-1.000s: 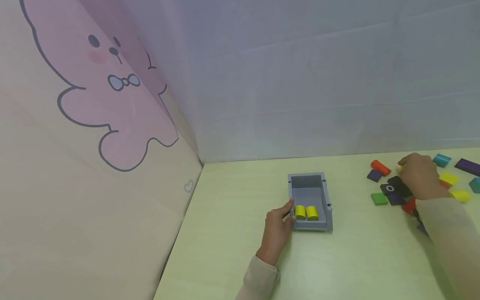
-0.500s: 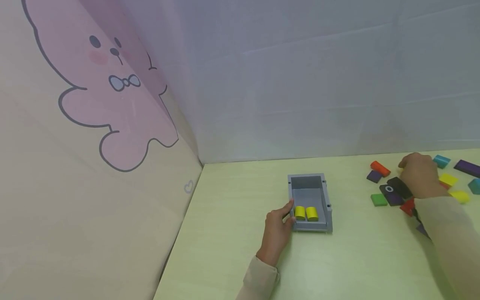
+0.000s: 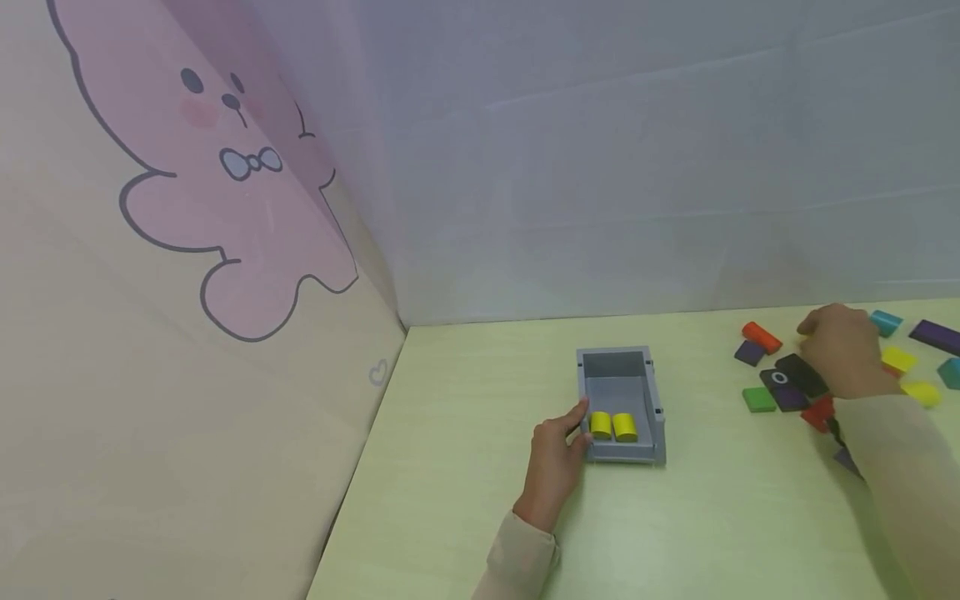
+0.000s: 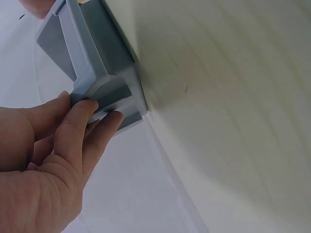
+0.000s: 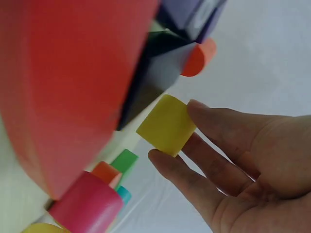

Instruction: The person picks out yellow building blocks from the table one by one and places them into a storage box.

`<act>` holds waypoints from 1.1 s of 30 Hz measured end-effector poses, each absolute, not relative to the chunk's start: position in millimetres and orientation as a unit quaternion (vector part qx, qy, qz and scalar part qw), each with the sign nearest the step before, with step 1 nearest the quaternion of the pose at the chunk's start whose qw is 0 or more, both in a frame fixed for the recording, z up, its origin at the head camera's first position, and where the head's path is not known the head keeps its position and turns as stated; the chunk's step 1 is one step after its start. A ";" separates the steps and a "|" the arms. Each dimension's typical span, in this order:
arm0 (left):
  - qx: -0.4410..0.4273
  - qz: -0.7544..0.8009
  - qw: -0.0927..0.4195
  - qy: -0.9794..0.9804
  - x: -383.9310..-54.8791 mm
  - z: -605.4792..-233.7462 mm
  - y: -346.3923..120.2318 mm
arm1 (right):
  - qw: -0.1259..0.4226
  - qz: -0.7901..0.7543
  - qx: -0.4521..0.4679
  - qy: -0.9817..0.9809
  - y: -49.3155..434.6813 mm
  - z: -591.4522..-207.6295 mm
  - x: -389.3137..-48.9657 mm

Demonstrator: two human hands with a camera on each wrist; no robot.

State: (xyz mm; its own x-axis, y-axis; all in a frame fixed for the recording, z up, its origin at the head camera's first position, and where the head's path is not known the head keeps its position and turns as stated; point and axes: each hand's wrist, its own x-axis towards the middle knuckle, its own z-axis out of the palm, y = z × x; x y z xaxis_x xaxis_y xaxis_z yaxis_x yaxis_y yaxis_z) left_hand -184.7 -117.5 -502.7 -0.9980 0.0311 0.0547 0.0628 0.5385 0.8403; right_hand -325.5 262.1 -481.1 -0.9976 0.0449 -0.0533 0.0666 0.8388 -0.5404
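Observation:
A grey open-topped box (image 3: 615, 389) stands on the table with two yellow cylinder blocks (image 3: 601, 426) lying side by side at its near end. My left hand (image 3: 552, 467) grips the box's left wall; in the left wrist view its thumb and fingers (image 4: 73, 128) pinch the edge. Over at the right, my right hand (image 3: 840, 350) reaches into a scatter of coloured blocks. The right wrist view shows a yellow block (image 5: 167, 125) pinched between its thumb and fingertips. From the head view that block is mostly hidden by the hand.
Around the right hand lie a red-orange cylinder (image 3: 762, 337), a green block (image 3: 759, 399), dark blocks (image 3: 801, 375) and a red block (image 3: 819, 412). Farther right are a yellow cylinder (image 3: 921, 393) and a long purple block (image 3: 936, 336). A curtain wall (image 3: 637, 167) backs the table.

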 end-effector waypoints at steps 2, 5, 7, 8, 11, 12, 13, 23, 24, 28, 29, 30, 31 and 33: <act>-0.027 -0.479 0.017 -0.877 -185.2 -502.4 -117.6 | 0.011 -0.286 0.028 0.958 259.2 -478.4 -324.0; -0.026 -0.479 0.018 -0.877 -185.9 -502.4 -117.7 | 0.006 -0.294 0.027 0.956 254.8 -474.6 -322.3; -0.026 -0.481 0.017 -0.876 -186.3 -502.7 -117.7 | 0.016 -0.300 0.030 0.953 251.8 -471.9 -321.5; -0.026 -0.481 0.016 -0.876 -186.5 -503.0 -117.6 | 0.021 -0.303 0.031 0.952 250.5 -470.4 -321.0; -0.026 -0.483 0.014 -0.875 -186.6 -503.5 -117.2 | 0.038 -0.313 0.040 0.948 245.2 -466.3 -318.7; -0.025 -0.484 0.013 -0.875 -186.5 -503.6 -117.1 | 0.034 -0.314 0.037 0.948 243.2 -465.2 -317.6; -0.024 -0.484 0.012 -0.874 -186.3 -503.7 -117.0 | 0.030 -0.316 0.036 0.948 241.0 -464.0 -316.5; -0.020 -0.488 0.007 -0.872 -184.6 -504.3 -116.9 | -0.014 -0.331 -0.014 0.944 219.2 -453.2 -305.9; -0.020 -0.488 0.007 -0.873 -184.6 -504.2 -116.9 | -0.014 -0.332 -0.016 0.943 216.8 -451.5 -305.3; -0.021 -0.486 0.007 -0.874 -185.2 -503.5 -116.8 | -0.049 -0.327 -0.047 0.942 204.5 -446.5 -304.2; -0.020 -0.486 0.007 -0.874 -185.3 -503.4 -116.9 | -0.057 -0.327 -0.055 0.942 200.9 -445.4 -303.6; -0.020 -0.485 0.007 -0.874 -185.5 -503.2 -116.9 | -0.067 -0.328 -0.064 0.940 197.2 -444.7 -303.0; -0.021 -0.485 0.006 -0.874 -185.6 -503.1 -116.9 | -0.075 -0.328 -0.073 0.939 193.7 -444.1 -302.2; -0.022 -0.484 0.007 -0.875 -185.7 -503.0 -117.1 | -0.081 -0.333 -0.085 0.935 186.6 -443.0 -300.2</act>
